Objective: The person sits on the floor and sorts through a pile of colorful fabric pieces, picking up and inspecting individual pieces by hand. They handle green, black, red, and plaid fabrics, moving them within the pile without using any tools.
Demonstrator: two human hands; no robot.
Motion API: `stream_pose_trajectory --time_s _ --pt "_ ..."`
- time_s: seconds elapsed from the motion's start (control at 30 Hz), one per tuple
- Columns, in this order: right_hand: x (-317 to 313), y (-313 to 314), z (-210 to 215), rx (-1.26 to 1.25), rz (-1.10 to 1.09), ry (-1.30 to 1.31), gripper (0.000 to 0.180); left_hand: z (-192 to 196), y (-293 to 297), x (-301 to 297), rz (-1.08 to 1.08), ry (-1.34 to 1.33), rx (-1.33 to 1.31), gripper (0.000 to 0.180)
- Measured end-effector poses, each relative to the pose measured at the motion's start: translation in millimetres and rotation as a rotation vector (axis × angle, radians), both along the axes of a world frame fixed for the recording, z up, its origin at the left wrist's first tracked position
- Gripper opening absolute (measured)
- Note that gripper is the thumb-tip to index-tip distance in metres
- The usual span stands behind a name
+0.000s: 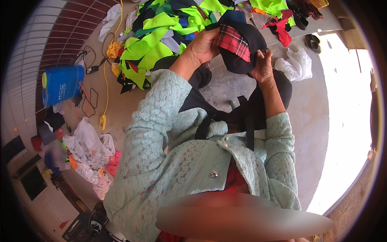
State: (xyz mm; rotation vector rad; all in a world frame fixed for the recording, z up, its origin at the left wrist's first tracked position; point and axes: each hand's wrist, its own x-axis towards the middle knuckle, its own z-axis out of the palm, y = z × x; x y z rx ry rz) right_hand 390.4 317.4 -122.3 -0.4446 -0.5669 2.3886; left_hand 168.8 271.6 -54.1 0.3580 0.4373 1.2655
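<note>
Up in front of me, above my lap, I hold a black cloth piece (260, 38) with a red plaid panel (234, 43). My left hand (204, 45) grips it at the left, by the edge of the plaid. At the lower right, my right hand (263, 67) pinches its black edge. The cloth is bent into a curve between the two hands. Some of the fingertips are hidden behind the cloth. Just beyond lies a heap of cut fabric scraps (157, 38), mostly bright yellow-green with dark and grey pieces among them.
A blue container (62, 84) stands at the left, with a yellow cord and power strip (103, 122) on the floor nearby. White cloth and bags (90, 141) are piled at the lower left. At the right are a white plastic bag (296, 64) and several dark shoes (313, 42).
</note>
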Motion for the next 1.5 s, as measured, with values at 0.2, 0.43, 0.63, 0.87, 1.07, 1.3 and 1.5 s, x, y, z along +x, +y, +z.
stream_pose_trajectory --time_s 0.2,0.43,0.63,0.87,1.07,1.3,1.5 --pt "-4.1 3.4 4.0 0.051 0.002 0.102 0.084 5.5 1.4 9.7 0.071 0.271 -0.1 0.031" --pt "-6.2 4.2 8.8 0.119 -0.058 -0.122 0.055 3.9 5.9 14.9 0.077 0.577 -0.231 0.022" --pt "-0.6 6.7 14.8 0.066 -0.077 -0.12 0.045 10.4 8.5 16.6 0.161 0.799 -0.071 0.048" --pt "-0.4 7.5 22.3 0.007 -0.054 -0.211 0.038 16.4 6.5 19.5 0.182 1.06 0.4 0.052" --pt "-0.2 4.1 20.7 0.085 -0.011 -0.268 0.049 -0.6 6.1 10.1 0.109 1.013 0.217 0.024" --pt "-6.0 1.6 16.3 0.113 0.004 -0.108 0.059 3.5 12.0 12.6 0.305 0.731 -0.184 0.03" --pt "-8.3 3.3 13.7 0.086 0.029 -0.237 0.047 6.8 9.9 10.8 0.298 0.627 -0.133 0.033"
